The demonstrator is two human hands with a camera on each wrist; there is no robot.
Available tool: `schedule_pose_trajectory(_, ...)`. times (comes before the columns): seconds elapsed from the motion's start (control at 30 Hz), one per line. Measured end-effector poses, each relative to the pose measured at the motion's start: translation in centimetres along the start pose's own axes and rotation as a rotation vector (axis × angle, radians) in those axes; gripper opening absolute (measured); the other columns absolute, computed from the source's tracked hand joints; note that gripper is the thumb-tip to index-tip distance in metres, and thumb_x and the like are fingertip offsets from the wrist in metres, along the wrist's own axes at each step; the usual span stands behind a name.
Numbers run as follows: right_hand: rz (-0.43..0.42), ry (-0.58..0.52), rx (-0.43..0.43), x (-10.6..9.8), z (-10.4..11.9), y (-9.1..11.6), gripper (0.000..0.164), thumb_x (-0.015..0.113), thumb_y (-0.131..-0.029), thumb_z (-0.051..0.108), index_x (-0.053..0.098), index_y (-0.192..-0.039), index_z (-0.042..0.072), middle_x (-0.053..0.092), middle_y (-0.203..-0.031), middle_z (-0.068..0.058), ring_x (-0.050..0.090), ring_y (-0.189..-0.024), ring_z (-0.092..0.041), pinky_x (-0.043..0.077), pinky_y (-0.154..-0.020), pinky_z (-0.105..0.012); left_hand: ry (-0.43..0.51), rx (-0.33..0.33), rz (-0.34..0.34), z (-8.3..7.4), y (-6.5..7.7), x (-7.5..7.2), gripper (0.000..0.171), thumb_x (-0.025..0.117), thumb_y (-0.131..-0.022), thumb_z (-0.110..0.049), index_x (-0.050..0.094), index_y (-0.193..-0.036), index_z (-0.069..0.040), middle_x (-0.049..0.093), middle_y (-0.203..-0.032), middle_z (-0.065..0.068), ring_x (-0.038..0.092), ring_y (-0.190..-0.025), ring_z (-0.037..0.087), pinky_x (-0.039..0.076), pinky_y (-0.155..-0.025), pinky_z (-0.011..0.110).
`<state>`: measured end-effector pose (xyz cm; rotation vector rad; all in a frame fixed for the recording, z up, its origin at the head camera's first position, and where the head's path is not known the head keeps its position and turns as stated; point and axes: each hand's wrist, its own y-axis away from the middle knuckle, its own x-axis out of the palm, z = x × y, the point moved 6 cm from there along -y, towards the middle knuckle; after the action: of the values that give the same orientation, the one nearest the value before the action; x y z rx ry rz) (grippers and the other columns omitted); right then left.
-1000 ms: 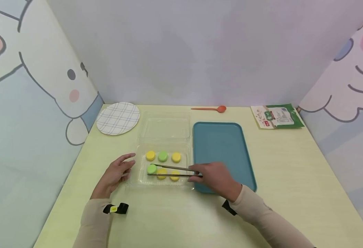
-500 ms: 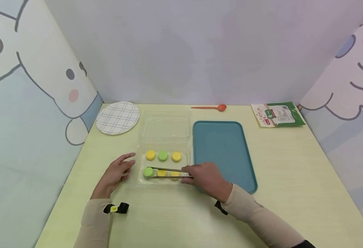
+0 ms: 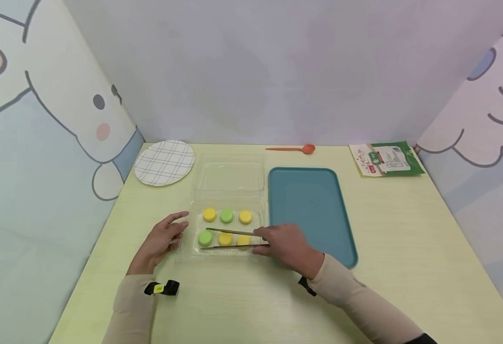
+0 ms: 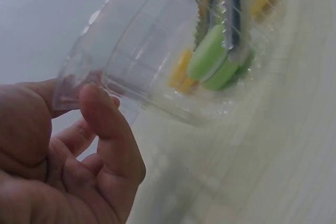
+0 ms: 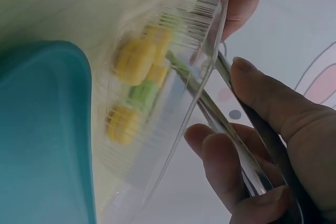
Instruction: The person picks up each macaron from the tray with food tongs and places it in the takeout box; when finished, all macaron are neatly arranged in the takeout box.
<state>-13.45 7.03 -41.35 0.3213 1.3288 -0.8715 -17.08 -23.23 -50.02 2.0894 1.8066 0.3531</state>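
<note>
My left hand (image 3: 161,241) pinches the left rim of a clear plastic clamshell container (image 4: 126,51) between thumb and fingers. My right hand (image 3: 289,244) holds metal tongs (image 5: 273,145), thumb on one arm and fingers on the other. The tongs reach leftward into the container, their tips spread on either side of the front-left green macaron (image 3: 205,238). Beside it in the front row sit two yellow macarons (image 3: 225,239), partly covered by the tongs. The back row has a green macaron (image 3: 227,216) between two yellow ones (image 3: 209,214).
The container's lid (image 3: 231,177) lies folded back behind it. A blue tray (image 3: 309,200) stands just to the right, partly under my right hand. Along the back are a checked plate (image 3: 164,162), an orange-red spoon (image 3: 308,149) and a green-and-white packet (image 3: 386,159).
The tongs have lowered the green macaron into the front-left spot, and their tips have spread apart around it. My right hand has shifted slightly left; my left hand stays at the rim.
</note>
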Motion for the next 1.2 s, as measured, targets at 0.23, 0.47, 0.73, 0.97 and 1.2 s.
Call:
schedule_pose_trajectory(0.23,0.013,-0.071,0.028,-0.9,-0.8,0.6,0.039,0.085,-0.08,0.036,0.076,-0.108,0.011,0.075,-0.089,-0.001,0.067,-0.068,-0.01,0.042,-0.048,-0.022,-0.008,-0.012,-0.011,-0.1,0.0,0.0,0.054,0.057,-0.105,-0.028,0.04,-0.152,-0.009,0.047,-0.076,-0.003,0.042,-0.062,0.01,0.039,-0.056,0.024)
schedule_pose_trajectory(0.47,-0.003,-0.083,0.047,-1.7,-1.3,1.0,0.04,0.085,-0.08,0.036,0.077,-0.111,0.012,0.075,-0.089,0.001,0.066,-0.068,-0.009,0.041,-0.048,-0.021,-0.008,-0.009,-0.012,-0.1,0.0,0.0,0.054,0.057,-0.105,-0.029,0.04,-0.152,-0.009,0.047,-0.076,-0.003,0.043,-0.062,0.009,0.039,-0.057,0.024)
schedule_pose_trajectory(0.73,-0.058,-0.106,0.073,-1.9,-2.5,2.0,0.041,0.086,-0.079,0.034,0.076,-0.112,0.012,0.075,-0.09,-0.002,0.067,-0.067,-0.01,0.044,-0.05,-0.022,-0.002,-0.006,-0.008,0.0,0.0,0.0,0.054,0.057,-0.105,-0.027,0.039,-0.152,-0.008,0.048,-0.076,-0.004,0.043,-0.062,0.009,0.038,-0.056,0.024)
schedule_pose_trajectory(0.97,-0.129,-0.135,0.137,-2.4,-3.8,3.1,0.041,0.088,-0.077,0.031,0.077,-0.112,0.013,0.074,-0.086,-0.001,0.061,-0.061,-0.003,0.045,-0.051,-0.022,-0.006,-0.015,-0.016,0.2,0.0,-0.2,0.053,0.057,-0.105,-0.027,0.04,-0.152,-0.009,0.049,-0.076,-0.004,0.043,-0.062,0.01,0.038,-0.056,0.025)
schedule_pose_trajectory(1.2,-0.159,-0.179,0.283,-3.1,-5.9,4.7,0.043,0.088,-0.077,0.028,0.077,-0.114,0.01,0.069,-0.075,0.005,0.051,-0.057,0.001,0.042,-0.05,-0.023,-0.006,-0.012,-0.013,0.0,0.0,-0.1,0.053,0.057,-0.105,-0.027,0.04,-0.152,-0.009,0.048,-0.077,-0.003,0.042,-0.062,0.01,0.038,-0.056,0.024)
